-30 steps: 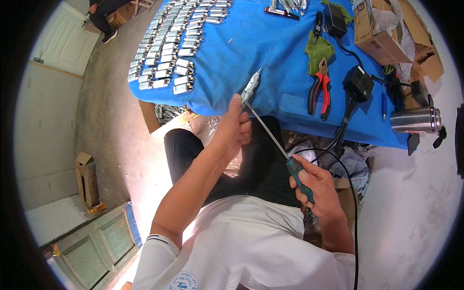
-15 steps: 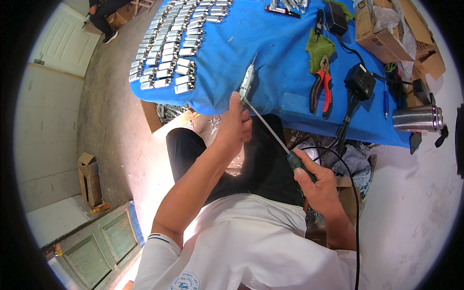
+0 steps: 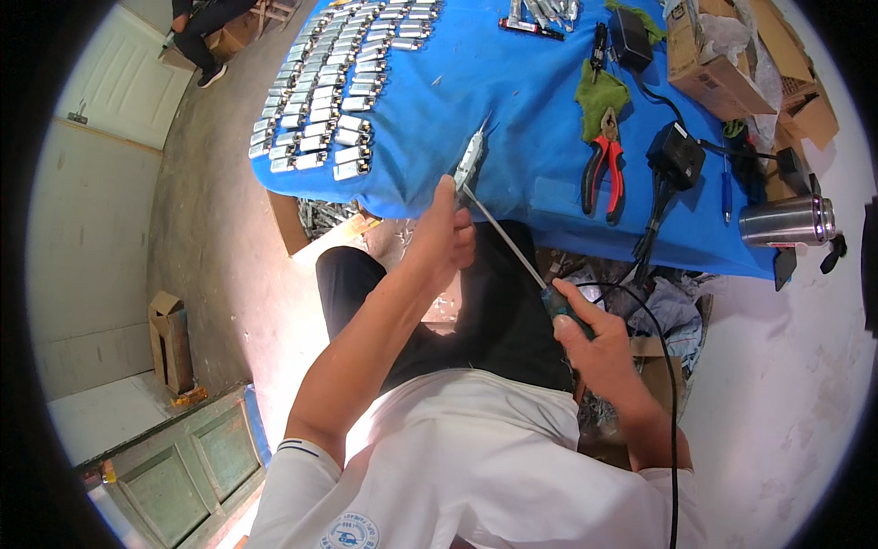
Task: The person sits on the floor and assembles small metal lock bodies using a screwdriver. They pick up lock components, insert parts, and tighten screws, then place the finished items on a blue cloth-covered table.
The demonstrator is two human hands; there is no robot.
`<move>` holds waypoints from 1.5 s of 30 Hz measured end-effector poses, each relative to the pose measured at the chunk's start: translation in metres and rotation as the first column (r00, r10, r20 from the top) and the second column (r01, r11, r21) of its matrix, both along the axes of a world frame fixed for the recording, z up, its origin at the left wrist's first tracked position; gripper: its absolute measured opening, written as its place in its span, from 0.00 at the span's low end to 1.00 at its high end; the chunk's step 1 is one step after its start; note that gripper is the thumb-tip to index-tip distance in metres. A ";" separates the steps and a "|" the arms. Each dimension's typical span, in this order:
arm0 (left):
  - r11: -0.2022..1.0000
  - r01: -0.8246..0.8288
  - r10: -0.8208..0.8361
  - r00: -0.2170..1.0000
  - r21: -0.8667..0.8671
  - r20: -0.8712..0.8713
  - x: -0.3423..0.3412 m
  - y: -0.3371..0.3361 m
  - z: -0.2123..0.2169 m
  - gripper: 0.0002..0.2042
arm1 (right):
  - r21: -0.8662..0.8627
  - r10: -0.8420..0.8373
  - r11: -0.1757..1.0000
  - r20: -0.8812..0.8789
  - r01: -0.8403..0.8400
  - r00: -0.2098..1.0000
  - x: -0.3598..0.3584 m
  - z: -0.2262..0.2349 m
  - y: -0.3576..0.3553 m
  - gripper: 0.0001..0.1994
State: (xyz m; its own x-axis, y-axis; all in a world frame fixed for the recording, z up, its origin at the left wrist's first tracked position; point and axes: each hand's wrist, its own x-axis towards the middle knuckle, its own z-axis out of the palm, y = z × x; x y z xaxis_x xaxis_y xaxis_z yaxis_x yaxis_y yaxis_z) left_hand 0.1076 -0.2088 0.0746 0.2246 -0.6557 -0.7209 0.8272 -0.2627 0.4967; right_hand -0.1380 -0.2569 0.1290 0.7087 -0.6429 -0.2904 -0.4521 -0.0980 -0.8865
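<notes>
At the table's near edge, my left hand (image 3: 445,229) is closed round the lower end of a slim silver metal part (image 3: 470,157). A thin pointed rod sticks out of its far end. My right hand (image 3: 599,348) grips the dark green handle of a screwdriver (image 3: 508,236) over my lap. The screwdriver's long shaft slants up and left, and its tip meets the metal part just beyond my left fingers. Whether the tip sits in a slot or only rests against the side is too small to tell.
Rows of small silver metal parts (image 3: 315,114) fill the left of the blue-covered table (image 3: 412,119). To the right lie red-handled pliers (image 3: 604,174), a green cloth (image 3: 599,94), black adapters (image 3: 675,156), a blue pen (image 3: 727,197) and a steel flask (image 3: 786,221). A black cable (image 3: 670,366) passes my right arm.
The whole view has shifted slightly. My hands, the screwdriver and the metal part keep nearly the same pose, with the tip still at the part.
</notes>
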 end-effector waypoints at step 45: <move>1.000 0.014 -0.015 1.000 -0.019 -0.012 -0.001 0.003 -0.010 0.27 | -0.227 0.031 0.973 0.003 -0.030 1.000 0.001 0.000 -0.009 0.19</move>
